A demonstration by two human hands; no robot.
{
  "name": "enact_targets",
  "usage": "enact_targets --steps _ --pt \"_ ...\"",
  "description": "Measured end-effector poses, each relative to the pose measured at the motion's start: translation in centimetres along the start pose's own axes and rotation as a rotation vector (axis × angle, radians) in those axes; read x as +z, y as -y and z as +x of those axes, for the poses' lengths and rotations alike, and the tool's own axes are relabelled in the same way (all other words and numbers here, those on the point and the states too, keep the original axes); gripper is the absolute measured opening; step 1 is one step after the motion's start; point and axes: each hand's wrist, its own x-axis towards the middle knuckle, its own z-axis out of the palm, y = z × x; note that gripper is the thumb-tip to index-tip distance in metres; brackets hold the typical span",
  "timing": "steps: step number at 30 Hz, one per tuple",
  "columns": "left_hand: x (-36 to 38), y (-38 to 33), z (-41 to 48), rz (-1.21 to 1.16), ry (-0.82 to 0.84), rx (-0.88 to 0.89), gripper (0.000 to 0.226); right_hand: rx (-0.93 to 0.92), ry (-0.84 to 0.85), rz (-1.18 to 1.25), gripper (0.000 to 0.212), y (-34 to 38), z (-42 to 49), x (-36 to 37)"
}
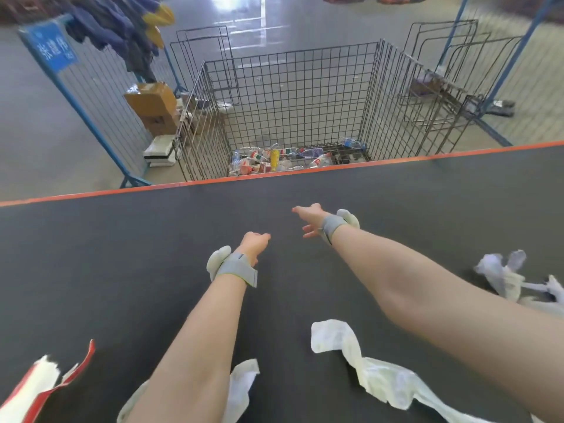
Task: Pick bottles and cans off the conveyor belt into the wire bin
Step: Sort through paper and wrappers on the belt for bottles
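Blue sign (52, 47) on fence panel (100, 96), far up and left of left hand (254, 244), reads 张建伟 in white; smaller line beneath blurred; labels on bottles (274, 161) in wire bin (290, 96) unreadable.

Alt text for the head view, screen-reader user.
The left hand and right hand reach empty over a dark belt toward a wire bin with bottles in its bottom. Plastic scraps and torn packaging lie on the belt near the arms.
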Motion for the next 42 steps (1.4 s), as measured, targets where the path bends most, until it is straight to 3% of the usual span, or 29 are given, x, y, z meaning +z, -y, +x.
enact_targets --steps 7,12,15,20,26,29,31,33,35,39,42 --pt "1.4 6.9 -6.9 0.221 -0.003 -0.017 0.05 0.064 0.087 -0.316 0.087 -10.7 -6.4 0.5" --pt "2.4 12.2 -10.3 0.411 -0.056 0.036 0.024 -0.1 0.247 -0.683 0.099 -17.8 -10.6 3.3" --pt "2.8 15.2 -11.4 0.474 -0.067 0.006 0.045 -0.191 0.36 -0.936 0.105 -22.0 -13.5 4.8" --pt "3.2 18.5 -12.8 0.469 -0.094 0.027 0.045 -0.129 0.366 -1.249 0.108 -27.8 -15.7 3.3" --pt "3.9 21.0 -14.0 0.427 -0.198 0.13 0.039 -0.139 0.049 -1.22 0.103 -29.8 -16.0 0.8" --pt "4.2 20.7 -14.5 0.401 -0.251 0.179 0.042 -0.156 0.098 -1.313 0.093 -29.4 -15.9 1.0" --pt "3.9 20.6 -14.8 0.395 -0.256 0.196 0.043 -0.063 0.153 -1.364 0.086 -29.3 -15.7 1.4" --pt "3.8 20.7 -14.9 0.407 -0.25 0.188 0.042 0.005 0.08 -1.283 0.08 -29.1 -15.9 1.4" --pt "3.6 21.1 -15.1 0.42 -0.257 0.156 0.044 -0.112 -0.03 -1.155 0.074 -28.7 -16.4 1.9" --pt "2.2 22.0 -15.2 0.464 -0.273 0.075 0.051 -0.404 0.107 -1.106 0.071 -27.3 -16.9 3.8" --pt "0.9 22.4 -15.2 0.49 -0.287 0.021 0.053 -0.368 0.208 -1.309 0.058 -27.5 -16.9 4.9"
